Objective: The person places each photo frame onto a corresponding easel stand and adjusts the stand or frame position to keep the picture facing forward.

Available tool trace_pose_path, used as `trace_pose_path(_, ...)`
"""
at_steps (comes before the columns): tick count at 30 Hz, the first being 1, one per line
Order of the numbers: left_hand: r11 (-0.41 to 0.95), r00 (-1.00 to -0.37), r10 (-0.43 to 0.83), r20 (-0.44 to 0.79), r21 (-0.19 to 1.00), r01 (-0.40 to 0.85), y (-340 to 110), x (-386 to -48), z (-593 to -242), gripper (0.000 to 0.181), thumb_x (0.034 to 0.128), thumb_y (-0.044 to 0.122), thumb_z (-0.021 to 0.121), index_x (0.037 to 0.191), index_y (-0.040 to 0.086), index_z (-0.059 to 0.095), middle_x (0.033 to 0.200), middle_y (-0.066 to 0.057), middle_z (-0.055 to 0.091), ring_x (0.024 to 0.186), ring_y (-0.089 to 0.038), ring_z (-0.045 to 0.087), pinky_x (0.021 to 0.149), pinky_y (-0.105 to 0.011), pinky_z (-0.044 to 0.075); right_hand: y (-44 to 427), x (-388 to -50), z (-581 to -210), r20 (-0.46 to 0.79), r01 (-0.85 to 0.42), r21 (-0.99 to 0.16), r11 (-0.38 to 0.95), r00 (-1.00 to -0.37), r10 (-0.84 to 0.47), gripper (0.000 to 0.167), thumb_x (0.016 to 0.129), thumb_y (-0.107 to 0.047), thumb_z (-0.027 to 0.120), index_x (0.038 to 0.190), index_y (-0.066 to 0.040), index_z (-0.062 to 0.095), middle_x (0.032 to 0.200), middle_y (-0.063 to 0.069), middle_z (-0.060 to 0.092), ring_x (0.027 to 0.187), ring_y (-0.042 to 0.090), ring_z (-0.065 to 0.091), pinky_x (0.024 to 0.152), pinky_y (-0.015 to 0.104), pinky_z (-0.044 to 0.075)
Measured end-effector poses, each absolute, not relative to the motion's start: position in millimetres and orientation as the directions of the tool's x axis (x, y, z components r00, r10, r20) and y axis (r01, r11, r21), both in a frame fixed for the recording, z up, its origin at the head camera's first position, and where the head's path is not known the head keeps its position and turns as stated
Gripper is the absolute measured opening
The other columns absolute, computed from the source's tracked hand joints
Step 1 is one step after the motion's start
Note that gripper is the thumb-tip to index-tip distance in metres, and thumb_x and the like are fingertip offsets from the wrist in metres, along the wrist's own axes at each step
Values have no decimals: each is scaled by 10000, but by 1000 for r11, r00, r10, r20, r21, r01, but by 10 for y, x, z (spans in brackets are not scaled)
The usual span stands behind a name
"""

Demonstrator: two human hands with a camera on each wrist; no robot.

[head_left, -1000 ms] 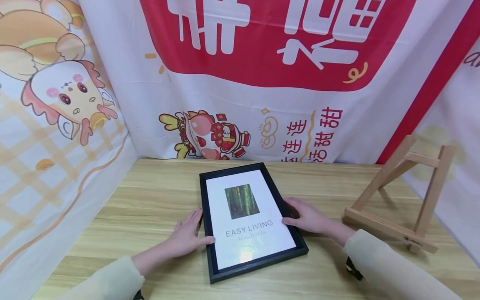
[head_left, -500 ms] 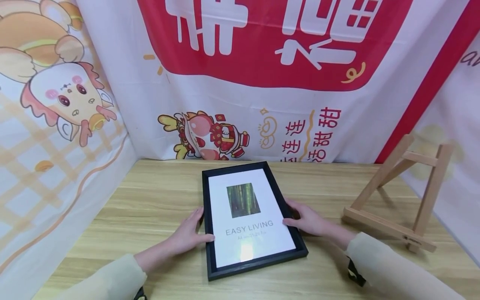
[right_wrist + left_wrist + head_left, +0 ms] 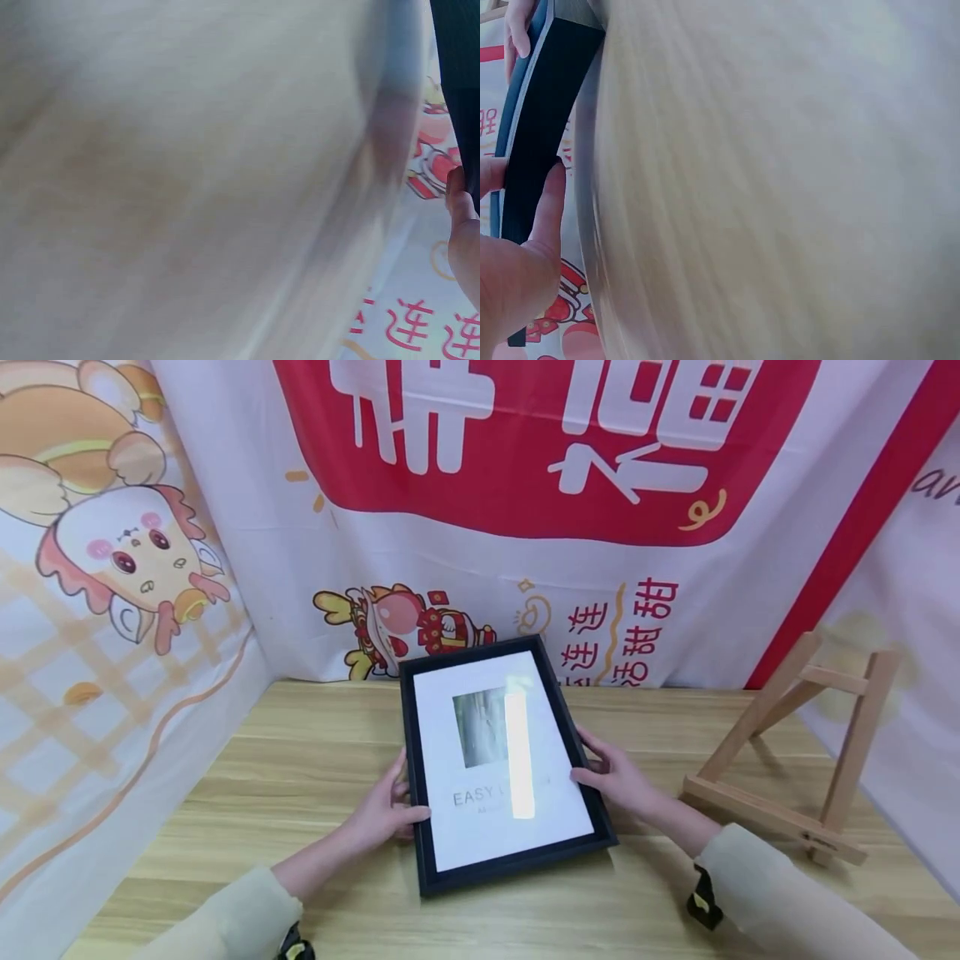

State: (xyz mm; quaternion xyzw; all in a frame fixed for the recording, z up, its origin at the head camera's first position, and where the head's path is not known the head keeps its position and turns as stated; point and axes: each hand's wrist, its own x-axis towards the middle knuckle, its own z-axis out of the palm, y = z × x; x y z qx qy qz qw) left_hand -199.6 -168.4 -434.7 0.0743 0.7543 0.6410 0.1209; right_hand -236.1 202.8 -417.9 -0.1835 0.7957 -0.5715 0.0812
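A black picture frame (image 3: pixel 487 835) with a white sheet reading "EASY LIVING" and a small green forest picture is held off the table in the head view, its far end tilted up. My left hand (image 3: pixel 384 814) grips the left side, thumb over the front edge. On the opposite side, my right hand (image 3: pixel 618 781) holds the edge the same way. The left wrist view shows the frame's dark side (image 3: pixel 544 112) between the left thumb and a finger. In the right wrist view, only part of the right hand (image 3: pixel 465 247) is visible against the frame. Glare covers part of the glass.
A small wooden easel (image 3: pixel 772 818) stands at the right of the wood-grain table (image 3: pixel 300 752). Behind the table hangs a white and red printed cloth (image 3: pixel 525 510). Another printed cloth (image 3: pixel 90 635) borders the left side.
The frame has risen from the table and its far end tilts up, now overlapping the back cloth. Both hands have moved up and away with it. Glare has appeared across the picture.
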Motion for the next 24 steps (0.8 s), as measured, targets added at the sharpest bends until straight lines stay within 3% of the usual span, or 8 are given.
trace_pose_path(3, 121, -961, 265, -79, 992, -48, -1673, -2008, -4291, 1049, 857, -31, 684, 1571, 252, -31, 1419, -355, 372, 941, -361, 665, 687, -440, 590, 2038, -2379, -4076, 111, -220, -944, 247, -914, -391, 770, 935, -18, 620, 1564, -164, 200, 1545, 245, 235, 1240, 470, 458, 883, 401, 535)
trace_pose_path(8, 67, -958, 286, -19, 998, 1, -1653, -2048, -4146, 1035, 863, -1, 694, 1571, 295, -1, 1436, -334, 368, 1047, -398, 624, 756, -445, 578, 2071, -2385, -3909, 174, -271, -936, 226, -911, -374, 819, 933, 4, 611, 1571, -256, 168, 1478, 266, 329, 1105, 439, 563, 807, 373, 568)
trace_pose_path(15, 85, -947, 305, 100, 988, 132, -1630, -2117, -3944, 1017, 878, 20, 700, 1569, 322, 17, 1465, -311, 343, 1096, -416, 596, 801, -406, 569, 2110, -2357, -3773, 325, -394, -900, 183, -891, -318, 839, 903, 74, 620, 1568, -215, 197, 1340, 303, 462, 973, 274, 646, 762, 335, 578)
trace_pose_path(20, 125, -941, 293, 170, 969, 214, -1622, -2166, -3834, 1000, 881, 5, 694, 1572, 315, 42, 1488, -299, 310, 1155, -467, 537, 851, -410, 544, 2114, -2333, -3716, 446, -504, -854, 132, -838, -316, 828, 889, 133, 597, 1558, -143, 194, 1326, 329, 466, 1040, 114, 613, 751, 321, 579)
trace_pose_path(24, 172, -924, 292, 247, 937, 304, -1604, -2219, -3784, 988, 877, 7, 701, 1568, 340, 77, 1570, -182, 210, 1258, -456, 447, 880, -426, 529, 2118, -2305, -3695, 481, -536, -830, 155, -828, -288, 810, 888, 149, 583, 1543, -118, 189, 1340, 330, 452, 1067, 72, 590, 752, 293, 575)
